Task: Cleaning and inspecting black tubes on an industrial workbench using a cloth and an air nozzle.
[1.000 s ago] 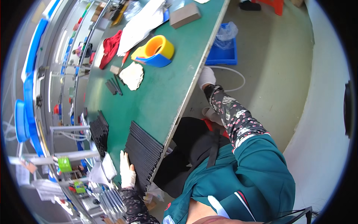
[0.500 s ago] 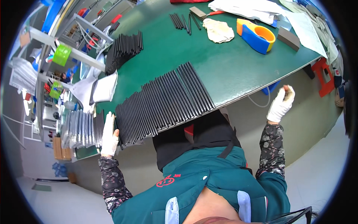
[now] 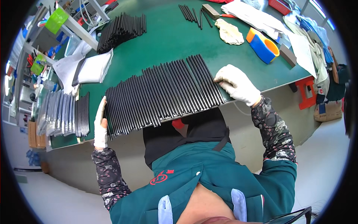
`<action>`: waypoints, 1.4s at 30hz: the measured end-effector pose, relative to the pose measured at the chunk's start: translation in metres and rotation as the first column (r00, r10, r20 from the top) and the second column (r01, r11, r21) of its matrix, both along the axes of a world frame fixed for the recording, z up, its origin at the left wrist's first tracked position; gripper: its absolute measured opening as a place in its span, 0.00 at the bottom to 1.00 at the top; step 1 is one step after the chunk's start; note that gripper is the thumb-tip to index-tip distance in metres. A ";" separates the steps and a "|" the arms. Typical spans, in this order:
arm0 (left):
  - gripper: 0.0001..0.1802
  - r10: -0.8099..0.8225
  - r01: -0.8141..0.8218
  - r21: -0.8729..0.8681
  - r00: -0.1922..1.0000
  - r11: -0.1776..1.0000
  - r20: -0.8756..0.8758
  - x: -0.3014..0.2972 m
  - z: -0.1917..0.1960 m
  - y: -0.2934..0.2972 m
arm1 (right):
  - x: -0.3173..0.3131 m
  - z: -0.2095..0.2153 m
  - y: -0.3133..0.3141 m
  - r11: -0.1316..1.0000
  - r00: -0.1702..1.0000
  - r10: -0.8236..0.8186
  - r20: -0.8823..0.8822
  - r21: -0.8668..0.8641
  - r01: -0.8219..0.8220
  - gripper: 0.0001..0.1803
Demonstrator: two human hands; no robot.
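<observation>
A long row of thin black rods (image 3: 164, 89) lies side by side on the green table (image 3: 179, 33), their near ends along its front edge. My left hand (image 3: 100, 125), in a white glove, rests upright against the row's left end with its fingers stretched out. At the right end, my white-gloved right hand (image 3: 238, 84) has its fingertips against or very near the outermost rod. Its fingers are bent, with the thumb apart, and nothing shows in them. A smaller group of black rods (image 3: 82, 115) lies left of my left hand.
Bagged rods (image 3: 59, 112) lie at the far left. A black rod pile (image 3: 123, 30) is at the back left, near white packaging (image 3: 95, 67). Several loose rods (image 3: 194, 15), a crumpled cloth (image 3: 228, 31), a blue-yellow tape dispenser (image 3: 264, 46) and a dark block (image 3: 288, 56) are toward the back right.
My right hand has come in from beyond the table's edge to the row's right end. My left hand remains at the left end. The whole view has shifted slightly.
</observation>
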State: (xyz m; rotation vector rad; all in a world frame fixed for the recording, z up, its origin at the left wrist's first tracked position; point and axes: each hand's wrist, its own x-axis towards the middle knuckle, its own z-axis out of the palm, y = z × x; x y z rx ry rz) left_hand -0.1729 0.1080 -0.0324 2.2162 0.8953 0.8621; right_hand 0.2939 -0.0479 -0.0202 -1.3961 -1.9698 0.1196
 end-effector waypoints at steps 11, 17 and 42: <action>0.49 0.047 -0.048 0.000 0.998 0.999 0.044 0.002 0.001 0.000 | -0.004 0.006 -0.003 0.999 0.991 0.033 0.129 -0.047 -0.028 0.12; 0.49 0.063 -0.063 -0.017 0.997 0.998 0.036 0.004 0.005 -0.006 | -0.012 0.016 -0.005 0.997 0.988 0.023 0.152 -0.071 -0.012 0.09; 0.48 0.116 -0.116 -0.025 0.993 0.993 0.009 -0.001 0.009 -0.007 | -0.017 0.025 0.013 0.984 0.952 0.180 0.248 -0.052 -0.173 0.12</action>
